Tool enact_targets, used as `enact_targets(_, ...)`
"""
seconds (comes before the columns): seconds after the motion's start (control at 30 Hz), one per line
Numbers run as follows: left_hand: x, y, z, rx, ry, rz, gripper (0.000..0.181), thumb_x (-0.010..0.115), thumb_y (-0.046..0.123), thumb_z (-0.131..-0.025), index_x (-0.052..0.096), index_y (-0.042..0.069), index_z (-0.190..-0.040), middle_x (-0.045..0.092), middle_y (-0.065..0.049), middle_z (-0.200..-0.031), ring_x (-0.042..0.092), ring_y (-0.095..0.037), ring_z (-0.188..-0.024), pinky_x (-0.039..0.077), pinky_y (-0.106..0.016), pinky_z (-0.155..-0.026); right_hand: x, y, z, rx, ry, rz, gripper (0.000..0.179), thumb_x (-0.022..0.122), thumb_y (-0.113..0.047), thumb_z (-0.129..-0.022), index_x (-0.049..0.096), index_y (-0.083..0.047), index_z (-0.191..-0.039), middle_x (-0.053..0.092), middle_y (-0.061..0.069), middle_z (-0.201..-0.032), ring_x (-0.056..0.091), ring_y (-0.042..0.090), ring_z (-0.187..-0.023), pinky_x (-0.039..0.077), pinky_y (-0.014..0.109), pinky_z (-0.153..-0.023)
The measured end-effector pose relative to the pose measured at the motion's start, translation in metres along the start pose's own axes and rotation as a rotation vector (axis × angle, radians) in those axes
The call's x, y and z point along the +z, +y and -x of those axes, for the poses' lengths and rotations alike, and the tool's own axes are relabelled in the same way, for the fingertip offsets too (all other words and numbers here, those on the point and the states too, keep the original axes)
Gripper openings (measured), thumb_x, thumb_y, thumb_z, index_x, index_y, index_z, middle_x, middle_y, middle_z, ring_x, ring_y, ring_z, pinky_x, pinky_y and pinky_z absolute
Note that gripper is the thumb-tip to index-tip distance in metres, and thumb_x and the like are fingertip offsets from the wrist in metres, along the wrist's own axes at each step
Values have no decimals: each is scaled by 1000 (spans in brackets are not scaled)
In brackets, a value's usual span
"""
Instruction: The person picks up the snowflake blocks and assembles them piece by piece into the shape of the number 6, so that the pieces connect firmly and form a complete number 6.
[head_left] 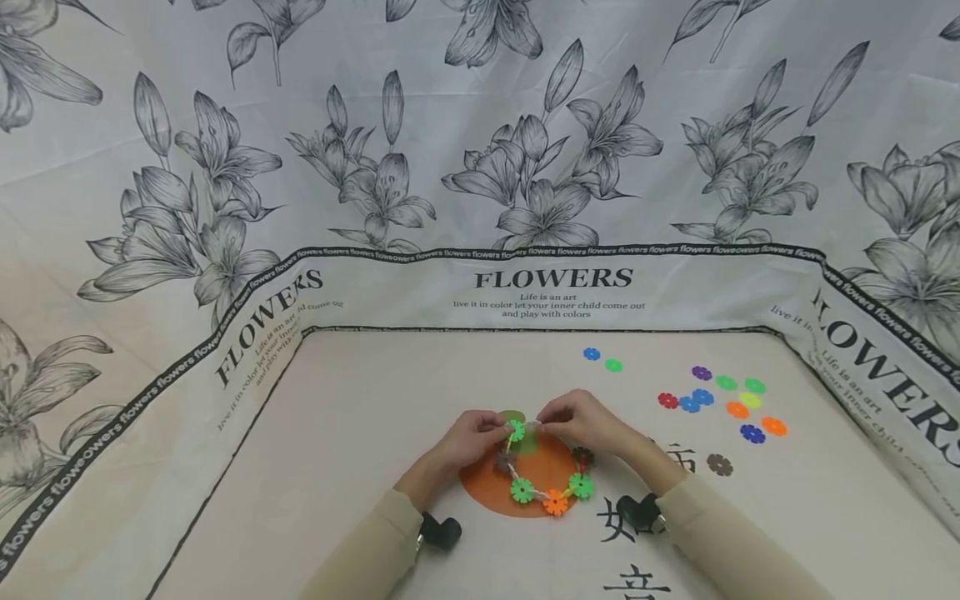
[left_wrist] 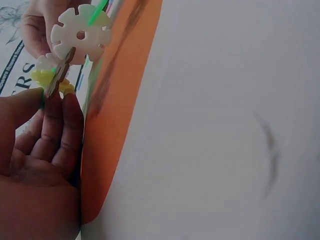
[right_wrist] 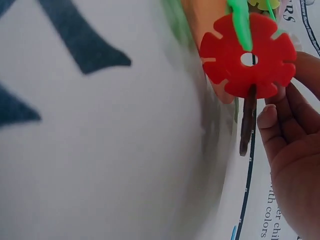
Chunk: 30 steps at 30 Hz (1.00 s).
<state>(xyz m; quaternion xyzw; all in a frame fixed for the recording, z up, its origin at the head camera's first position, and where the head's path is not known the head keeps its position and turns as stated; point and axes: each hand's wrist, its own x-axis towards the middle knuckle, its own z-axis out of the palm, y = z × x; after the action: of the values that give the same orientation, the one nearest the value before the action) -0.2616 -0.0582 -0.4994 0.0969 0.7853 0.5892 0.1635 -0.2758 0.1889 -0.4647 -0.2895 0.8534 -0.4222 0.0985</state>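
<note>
Both hands hold up a looped chain of notched plastic discs, with green, orange and brown discs joined by others seen edge-on. My left hand point(head_left: 474, 437) pinches the chain's upper left near a green disc point(head_left: 515, 431); in the left wrist view, thumb and fingers meet at a yellow disc point(left_wrist: 44, 77), beside a brown disc edge-on and a white disc point(left_wrist: 97, 42). My right hand point(head_left: 583, 419) pinches the upper right end, where a pale disc shows faintly. In the right wrist view, a red disc point(right_wrist: 225, 67) and an edge-on brown disc point(right_wrist: 247, 125) hang by the fingers.
Loose discs lie at the right of the table, among them a red disc point(head_left: 667, 401), an orange disc point(head_left: 774, 427) and a brown disc point(head_left: 720, 465). A blue disc point(head_left: 592, 354) and a green disc point(head_left: 613, 366) lie farther back. Flower-printed cloth walls point(head_left: 555, 292) surround the table.
</note>
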Motion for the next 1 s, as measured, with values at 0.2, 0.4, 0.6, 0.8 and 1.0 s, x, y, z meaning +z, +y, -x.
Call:
enact_targets(0.2,0,-2,0,22,-18,18,19,67,18,-100,72,0,-102,70,0,-84,60,-11,-80,48,-24,-73,3,-2,-8,-81,-18,22,5,76,-10,-92,81,-9,-90,76,4,-86,61,14,-76,52,24,-68)
enact_targets(0.4,1,-3,0,38,-14,17,17,68,14,-99,72,-2,-96,66,1,-79,56,-11,-75,46,-24,-69,3,-4,-13,-145,-42,39,6,78,-8,-90,81,-8,-86,76,4,-82,60,13,-72,51,25,-67)
enact_targets(0.6,-4,1,1,53,-43,-9,17,67,14,-99,73,-1,-93,64,2,-76,55,-12,-76,44,-25,-71,6,-5,-16,-169,-72,0,6,76,-6,-91,81,-6,-87,77,6,-85,61,12,-72,51,24,-67)
enact_targets(0.8,-8,2,1,49,-45,-27,18,66,15,-100,74,0,-94,63,3,-76,54,-11,-76,44,-25,-71,7,-7,-20,-183,-81,24,7,76,-8,-92,81,-9,-87,76,3,-84,61,12,-72,50,24,-68)
enact_targets(1.0,-3,3,-1,42,-40,-2,17,70,17,-98,73,0,-96,70,2,-79,60,-10,-79,47,-25,-78,1,-5,-12,-70,-63,41,7,77,-14,-92,80,-10,-98,75,-3,-90,61,13,-82,52,27,-76)
